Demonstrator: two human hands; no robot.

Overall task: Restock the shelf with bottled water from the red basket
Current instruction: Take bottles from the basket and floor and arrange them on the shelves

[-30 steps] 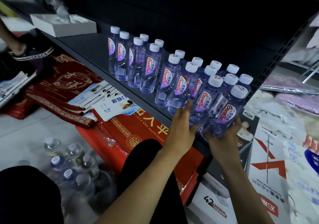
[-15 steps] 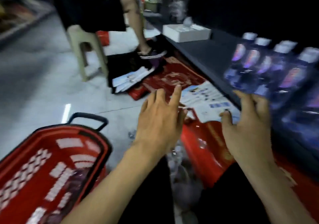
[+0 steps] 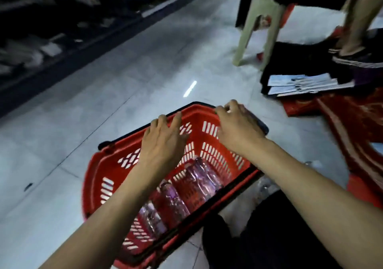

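The red basket [image 3: 107,177] stands on the floor in front of me, its black handles folded down. Several clear water bottles [image 3: 196,179] with purple labels lie on their sides in its bottom. My left hand [image 3: 163,142] hovers over the middle of the basket, palm down, fingers spread, holding nothing. Over the far right rim is my right hand [image 3: 238,130], its fingers bent, with nothing in it. The shelf with the standing bottles is out of view.
A few loose bottles [image 3: 267,183] lie on the floor by my knee. Red packages [image 3: 352,123] and a stack of papers [image 3: 300,84] sit at right. A pale plastic stool [image 3: 259,26] and another person's leg [image 3: 356,20] stand behind. Dark shelving [image 3: 41,30] lines the aisle's left.
My view has swung left from the shelf to the basket. Both hands let go of the bottles on the shelf and moved over the basket.
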